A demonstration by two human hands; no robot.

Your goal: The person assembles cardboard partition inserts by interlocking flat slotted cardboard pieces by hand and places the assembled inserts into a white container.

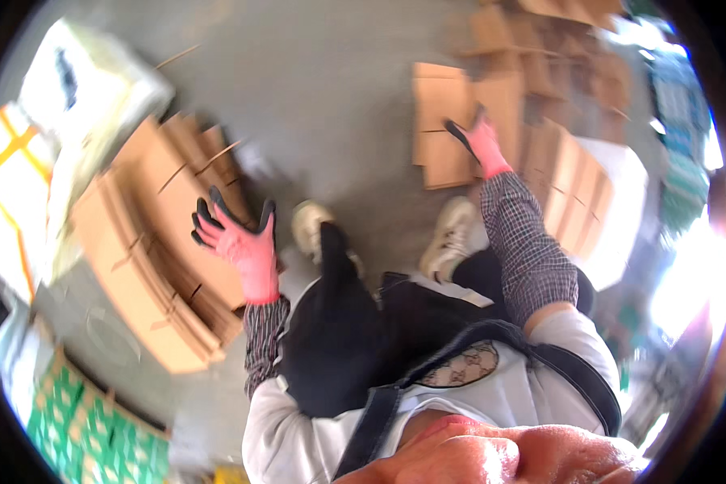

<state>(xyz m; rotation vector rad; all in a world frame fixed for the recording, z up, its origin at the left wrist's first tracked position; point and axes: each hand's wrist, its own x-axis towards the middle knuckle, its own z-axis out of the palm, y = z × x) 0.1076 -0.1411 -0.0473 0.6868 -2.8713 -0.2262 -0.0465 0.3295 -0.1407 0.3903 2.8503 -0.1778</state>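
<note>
My left hand (246, 246), in a pink glove with black fingertips, is spread over a bundle of flattened cardboard cartons (185, 222). Nothing is in its fingers. My right hand (484, 145), gloved the same way, reaches forward to a brown folded carton (444, 125). Its thumb stands away from the other fingers, across the cardboard. Whether it touches the carton is unclear, and the other fingers show only in part. Checked sleeve covers sit on both forearms.
More flattened cartons (569, 189) stand right of my right arm, with blurred cardboard (540, 48) beyond. A white wrapped bundle (97, 89) lies at the far left, and green-and-white patterned boxes (89, 427) at the lower left. My shoes (448, 238) stand on grey floor (331, 105).
</note>
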